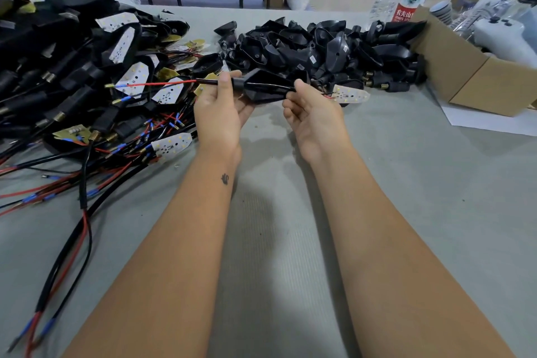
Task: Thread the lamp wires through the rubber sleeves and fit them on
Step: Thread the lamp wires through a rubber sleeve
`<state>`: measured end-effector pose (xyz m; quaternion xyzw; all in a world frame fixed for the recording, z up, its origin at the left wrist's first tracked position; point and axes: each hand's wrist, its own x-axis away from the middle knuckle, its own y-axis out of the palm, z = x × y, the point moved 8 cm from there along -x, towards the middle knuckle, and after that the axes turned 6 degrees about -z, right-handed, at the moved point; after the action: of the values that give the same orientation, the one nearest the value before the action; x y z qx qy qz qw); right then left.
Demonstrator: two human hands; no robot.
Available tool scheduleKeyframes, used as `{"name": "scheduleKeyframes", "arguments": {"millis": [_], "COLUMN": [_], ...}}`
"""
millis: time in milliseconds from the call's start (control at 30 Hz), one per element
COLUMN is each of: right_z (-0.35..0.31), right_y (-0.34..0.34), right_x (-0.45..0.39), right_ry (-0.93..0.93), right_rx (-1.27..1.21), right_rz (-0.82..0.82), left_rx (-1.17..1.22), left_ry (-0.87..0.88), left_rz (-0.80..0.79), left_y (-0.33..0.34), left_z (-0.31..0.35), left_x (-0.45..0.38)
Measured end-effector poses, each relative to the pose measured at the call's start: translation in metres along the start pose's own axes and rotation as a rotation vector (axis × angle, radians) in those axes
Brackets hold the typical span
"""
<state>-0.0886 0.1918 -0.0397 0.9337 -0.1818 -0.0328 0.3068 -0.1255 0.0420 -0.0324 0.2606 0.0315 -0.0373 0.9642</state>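
- Rubber sleeve [263, 87], glossy black and wedge-shaped, sits raised above the grey table [377, 183] between our hands.
- Our left hand [222, 113] pinches its narrow neck; thin red and black wires [162, 84] stick out leftward.
- Our right hand [312, 113] pinches the wide end, beside a white board [350, 94].
- More black sleeves [319, 49] are heaped behind.

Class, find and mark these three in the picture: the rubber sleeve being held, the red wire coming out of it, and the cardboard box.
rubber sleeve [261, 87], head view, on its wide black body.
red wire [162, 84], head view, mid-length of the strand.
cardboard box [476, 81], head view, on its outer side wall.
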Motion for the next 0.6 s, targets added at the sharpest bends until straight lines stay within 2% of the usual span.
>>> {"name": "scheduleKeyframes", "arguments": {"millis": [100, 233, 300, 433, 533, 600], "right_z": [0.004, 0.004, 0.004, -0.003, -0.010, -0.015], "right_y": [0.001, 0.005, 0.005, -0.005, -0.012, -0.015], "right_x": [-0.001, -0.001, -0.001, -0.001, -0.004, -0.005], "right_ry": [0.067, 0.086, 0.088, -0.003, -0.071, -0.110], "right_rx": [-0.032, 0.208, 0.236, 0.060, -0.134, -0.108], "right_rz": [-0.026, -0.133, -0.133, 0.026, 0.053, 0.051], "left_rx": [0.016, 0.085, 0.126, 0.178, 0.157, 0.135], "left_ry": [0.058, 0.122, 0.132, 0.147, 0.137, 0.133], "left_rz": [0.037, 0.135, 0.176, 0.218, 0.220, 0.209], "left_y": [-0.003, -0.015, -0.023, -0.031, -0.030, -0.029], "left_z": [0.006, 0.013, 0.014, 0.018, 0.018, 0.017], "left_x": [-0.001, -0.003, -0.004, -0.005, -0.006, -0.006]}}
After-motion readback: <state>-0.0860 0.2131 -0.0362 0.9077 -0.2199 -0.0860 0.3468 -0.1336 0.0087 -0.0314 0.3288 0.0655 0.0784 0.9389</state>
